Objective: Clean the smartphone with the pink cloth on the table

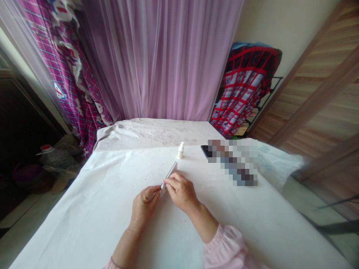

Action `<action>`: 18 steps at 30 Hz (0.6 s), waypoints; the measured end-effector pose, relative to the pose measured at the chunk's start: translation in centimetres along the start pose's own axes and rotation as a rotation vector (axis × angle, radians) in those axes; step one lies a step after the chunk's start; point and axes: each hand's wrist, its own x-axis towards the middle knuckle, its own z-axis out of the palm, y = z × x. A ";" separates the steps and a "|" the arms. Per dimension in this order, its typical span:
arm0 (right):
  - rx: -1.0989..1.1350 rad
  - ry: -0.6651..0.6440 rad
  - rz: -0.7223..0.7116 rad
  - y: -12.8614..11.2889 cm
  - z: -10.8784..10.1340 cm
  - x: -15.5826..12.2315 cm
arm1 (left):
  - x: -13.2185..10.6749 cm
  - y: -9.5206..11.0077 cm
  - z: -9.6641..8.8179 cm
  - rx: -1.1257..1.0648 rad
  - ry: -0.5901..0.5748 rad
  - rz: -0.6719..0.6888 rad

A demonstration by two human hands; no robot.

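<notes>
A thin, flat white thing with a dark edge, like a phone seen nearly edge-on [172, 169], is held tilted above the white-covered table. My left hand [144, 203] is closed on its near end, thumb and fingers pinching it. My right hand [181, 190] is closed too, its fingertips pinched together against the thing's near part; whether something small is between them, I cannot make out. A small white bottle with a narrow top [181, 150] stands upright just beyond my hands.
A black phone-like object [205, 151] lies at the right, partly under a pixelated patch [232, 164]. A clear plastic bag [280, 164] hangs over the table's right edge. Purple curtains [168, 59] close off the far side. A water jug [56, 157] stands on the floor left.
</notes>
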 end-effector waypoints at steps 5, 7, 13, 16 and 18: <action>0.021 -0.007 -0.055 0.2 0.0 -0.4 | 0.0 0.6 0.1 0.012 -0.006 0.023; 0.027 -0.010 -0.058 0.3 0.0 -0.5 | 0.1 0.8 0.2 0.026 -0.006 0.033; 0.025 -0.019 -0.043 0.3 -0.1 0.0 | 0.5 1.1 0.7 0.134 0.024 0.048; 0.021 -0.013 -0.014 0.3 -0.1 0.3 | 0.6 1.2 0.9 0.161 0.035 0.071; 0.018 0.000 0.024 0.6 -0.2 0.6 | 0.6 1.2 0.9 0.172 0.036 0.090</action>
